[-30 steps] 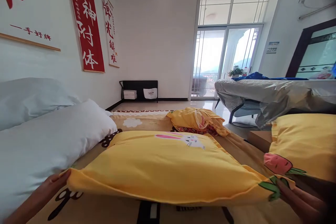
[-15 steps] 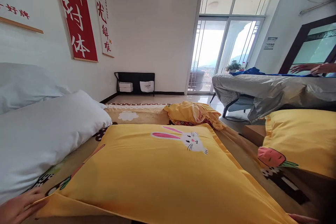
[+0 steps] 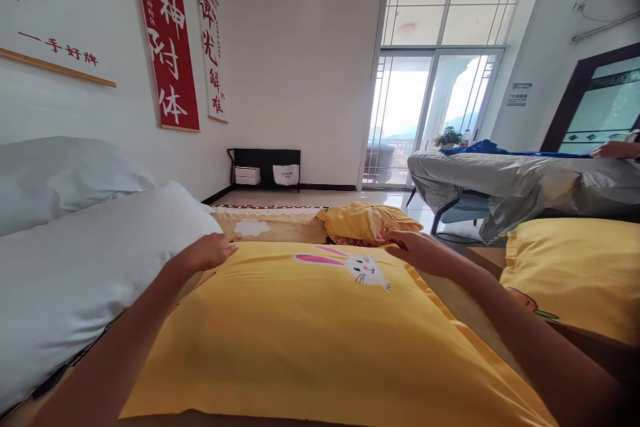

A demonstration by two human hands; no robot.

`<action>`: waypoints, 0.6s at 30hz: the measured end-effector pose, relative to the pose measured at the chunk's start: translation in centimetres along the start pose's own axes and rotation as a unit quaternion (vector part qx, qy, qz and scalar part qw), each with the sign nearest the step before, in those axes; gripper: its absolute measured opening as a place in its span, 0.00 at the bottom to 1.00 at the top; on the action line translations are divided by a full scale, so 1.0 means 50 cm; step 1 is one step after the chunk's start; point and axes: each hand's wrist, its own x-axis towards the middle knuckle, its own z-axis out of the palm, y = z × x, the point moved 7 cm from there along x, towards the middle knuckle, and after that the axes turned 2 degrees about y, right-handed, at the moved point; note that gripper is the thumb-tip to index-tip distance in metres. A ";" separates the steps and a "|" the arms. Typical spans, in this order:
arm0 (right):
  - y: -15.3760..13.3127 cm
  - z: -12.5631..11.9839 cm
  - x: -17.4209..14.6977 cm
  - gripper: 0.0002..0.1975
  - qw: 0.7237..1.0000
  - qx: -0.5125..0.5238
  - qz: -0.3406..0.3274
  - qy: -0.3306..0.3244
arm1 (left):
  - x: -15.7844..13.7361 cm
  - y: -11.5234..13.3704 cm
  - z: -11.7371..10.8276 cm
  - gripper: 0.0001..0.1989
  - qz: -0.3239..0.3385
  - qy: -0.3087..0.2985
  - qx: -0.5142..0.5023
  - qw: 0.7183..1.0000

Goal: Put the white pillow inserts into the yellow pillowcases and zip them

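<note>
A yellow pillow (image 3: 300, 327) with a white rabbit print lies flat on the bed in front of me. My left hand (image 3: 213, 250) is closed at its far left corner, fingers bent over the edge. At the far right corner, beside the rabbit's face, my right hand (image 3: 410, 248) closes on the pillow's edge, its fingertips partly hidden. Both forearms reach across the pillow's sides. Just beyond my right hand is a crumpled yellow cloth (image 3: 357, 220).
White pillows (image 3: 110, 260) lie along the left. Another yellow pillow (image 3: 575, 280) with a carrot print is at the right. Behind it stands a table with a grey cover (image 3: 505, 177), where another person's hand (image 3: 615, 149) rests. A low black rack (image 3: 265, 160) stands by the far wall.
Both hands have moved from the pillow's near corners to its far corners. The view has tilted up slightly. The other person's hand at the table has shifted right.
</note>
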 end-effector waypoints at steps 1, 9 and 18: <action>-0.059 0.006 0.032 0.19 1.000 -0.004 -0.022 0.009 | 0.030 0.047 0.009 0.27 0.008 -0.004 0.005 1.000; -0.321 0.247 0.055 0.27 0.965 0.101 -0.239 -0.034 | 0.149 0.142 0.221 0.31 0.053 -0.097 -0.022 0.994; -0.312 0.319 0.000 0.27 0.949 0.196 -0.232 -0.080 | 0.229 -0.046 0.288 0.38 -0.077 -0.050 -0.057 0.994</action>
